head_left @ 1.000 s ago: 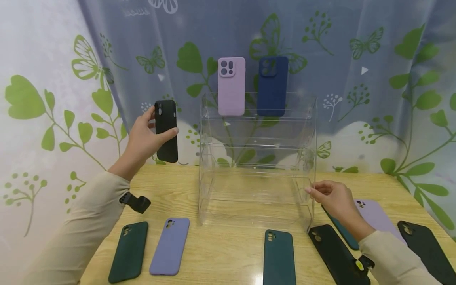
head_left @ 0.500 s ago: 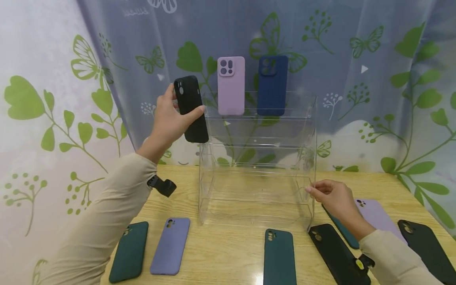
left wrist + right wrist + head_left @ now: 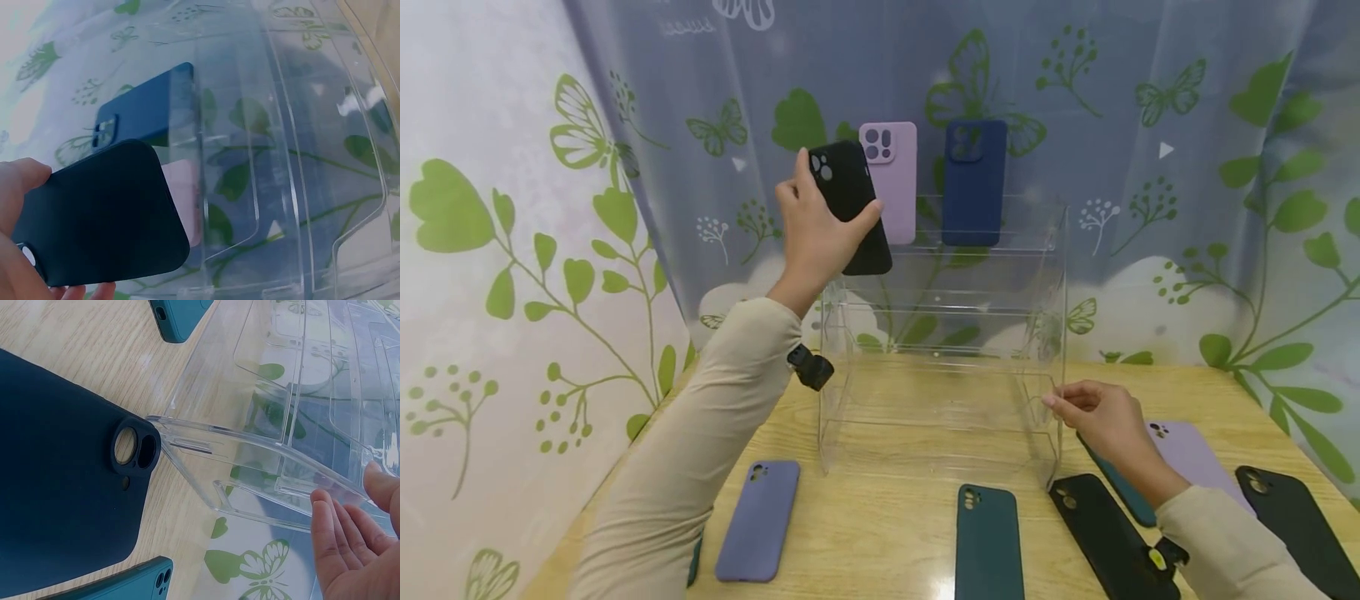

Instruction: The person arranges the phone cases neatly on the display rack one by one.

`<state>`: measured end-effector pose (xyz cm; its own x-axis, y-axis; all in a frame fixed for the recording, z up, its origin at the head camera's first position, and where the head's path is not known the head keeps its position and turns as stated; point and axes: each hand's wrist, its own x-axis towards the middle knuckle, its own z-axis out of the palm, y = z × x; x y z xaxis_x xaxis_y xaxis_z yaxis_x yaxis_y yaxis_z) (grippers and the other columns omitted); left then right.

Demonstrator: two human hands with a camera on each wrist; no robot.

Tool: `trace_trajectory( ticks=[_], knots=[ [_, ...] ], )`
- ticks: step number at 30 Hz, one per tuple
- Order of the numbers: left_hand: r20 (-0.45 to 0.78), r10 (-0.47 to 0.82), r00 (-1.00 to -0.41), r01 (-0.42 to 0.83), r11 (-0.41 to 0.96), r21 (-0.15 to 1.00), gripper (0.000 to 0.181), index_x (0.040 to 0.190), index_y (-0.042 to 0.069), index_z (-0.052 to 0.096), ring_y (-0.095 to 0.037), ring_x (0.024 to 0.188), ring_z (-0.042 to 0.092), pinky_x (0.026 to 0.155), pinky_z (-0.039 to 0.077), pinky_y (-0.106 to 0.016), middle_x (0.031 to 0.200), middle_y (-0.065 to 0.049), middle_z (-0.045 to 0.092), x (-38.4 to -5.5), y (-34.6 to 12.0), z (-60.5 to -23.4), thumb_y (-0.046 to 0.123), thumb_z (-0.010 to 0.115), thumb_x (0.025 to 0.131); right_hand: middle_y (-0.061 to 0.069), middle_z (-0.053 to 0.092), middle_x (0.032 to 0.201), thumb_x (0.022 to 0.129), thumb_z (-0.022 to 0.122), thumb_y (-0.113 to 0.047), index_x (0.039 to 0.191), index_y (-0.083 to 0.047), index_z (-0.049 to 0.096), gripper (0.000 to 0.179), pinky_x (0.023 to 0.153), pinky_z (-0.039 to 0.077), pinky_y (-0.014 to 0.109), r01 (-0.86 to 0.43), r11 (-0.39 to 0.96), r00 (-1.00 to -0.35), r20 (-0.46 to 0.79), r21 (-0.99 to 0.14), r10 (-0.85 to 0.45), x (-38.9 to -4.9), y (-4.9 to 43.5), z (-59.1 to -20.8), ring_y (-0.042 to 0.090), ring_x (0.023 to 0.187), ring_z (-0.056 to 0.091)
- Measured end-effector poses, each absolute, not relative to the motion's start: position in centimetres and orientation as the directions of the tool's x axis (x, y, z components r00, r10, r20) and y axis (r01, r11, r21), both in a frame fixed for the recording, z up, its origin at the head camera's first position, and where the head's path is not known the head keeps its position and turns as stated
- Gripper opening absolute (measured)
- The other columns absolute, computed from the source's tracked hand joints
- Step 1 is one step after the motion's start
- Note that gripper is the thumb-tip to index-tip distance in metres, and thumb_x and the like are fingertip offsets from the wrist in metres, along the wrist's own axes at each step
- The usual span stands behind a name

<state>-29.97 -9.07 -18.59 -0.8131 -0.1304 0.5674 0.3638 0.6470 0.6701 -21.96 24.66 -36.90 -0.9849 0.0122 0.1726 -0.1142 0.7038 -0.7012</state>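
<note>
My left hand point(image 3: 820, 233) grips a black phone case point(image 3: 852, 196) by its edges, thumb on one side and fingers on the other. The case tilts slightly and hangs in front of the clear acrylic display stand point(image 3: 936, 310), near its top left corner. On the top tier a pink phone case point(image 3: 899, 196) and a dark blue phone case point(image 3: 974, 183) stand upright; the black case partly covers the pink one. In the left wrist view, the black case point(image 3: 106, 215) is apart from the shelf edges. Low down, my right hand point(image 3: 1105, 421) pinches the stand's right side panel.
On the wooden table point(image 3: 865, 533) lie a lavender case point(image 3: 758, 521), a teal case point(image 3: 988, 542), black cases point(image 3: 1108, 533) and a light purple case point(image 3: 1198, 458). Another teal case point(image 3: 1123, 483) is partly under the right wrist. A patterned curtain point(image 3: 1120, 83) hangs behind.
My left hand has carried the black phone case right and upward, from left of the stand to before the pink case. My right hand stays on the stand.
</note>
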Motion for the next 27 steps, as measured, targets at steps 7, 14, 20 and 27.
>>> trace_trajectory(
  ticks=[7,14,20,27],
  knots=[
    [0.569,-0.175,-0.804,0.314,0.687,0.655,0.102,0.155,0.015,0.004,-0.028,0.118,0.042,0.088,0.046,-0.039,0.139,-0.019,0.025,-31.7,-7.0,-19.0,0.051,0.068,0.083,0.02,0.068,0.109,0.09,0.061,-0.05,0.121,0.0,0.063,0.06,0.068,0.057,0.039,-0.113,0.693,-0.985,0.17,-0.712,0.013,-21.9,24.6,-36.8,0.027,0.088,0.068],
    [0.624,-0.174,-0.762,0.323,0.733,0.599,0.099,0.155,0.014,0.005,-0.028,0.117,0.043,0.076,0.049,-0.04,0.136,-0.017,0.027,-32.7,-5.2,-20.1,0.05,0.066,0.085,0.02,0.067,0.111,0.089,0.061,-0.051,0.123,0.0,0.062,0.062,0.07,0.057,0.039,-0.099,0.69,-0.988,0.153,-0.717,0.018,-21.9,24.6,-36.8,0.028,0.09,0.068],
    [0.638,-0.167,-0.752,0.315,0.758,0.571,0.099,0.155,0.013,0.006,-0.028,0.119,0.041,0.078,0.048,-0.041,0.135,-0.016,0.028,-33.4,-4.2,-21.4,0.052,0.065,0.085,0.019,0.068,0.11,0.091,0.061,-0.048,0.121,-0.001,0.062,0.056,0.07,0.057,0.04,-0.11,0.688,-0.987,0.162,-0.717,0.01,-22.0,24.7,-36.8,0.029,0.09,0.068],
    [0.619,-0.173,-0.766,0.269,0.788,0.553,0.099,0.155,0.012,0.003,-0.028,0.122,0.037,0.07,0.048,-0.04,0.136,-0.016,0.027,-34.0,-3.6,-22.6,0.05,0.064,0.087,0.018,0.068,0.108,0.091,0.061,-0.048,0.121,-0.001,0.063,0.056,0.069,0.057,0.039,-0.122,0.688,-0.985,0.17,-0.715,0.002,-22.0,24.9,-36.8,0.027,0.089,0.068]
  ],
)
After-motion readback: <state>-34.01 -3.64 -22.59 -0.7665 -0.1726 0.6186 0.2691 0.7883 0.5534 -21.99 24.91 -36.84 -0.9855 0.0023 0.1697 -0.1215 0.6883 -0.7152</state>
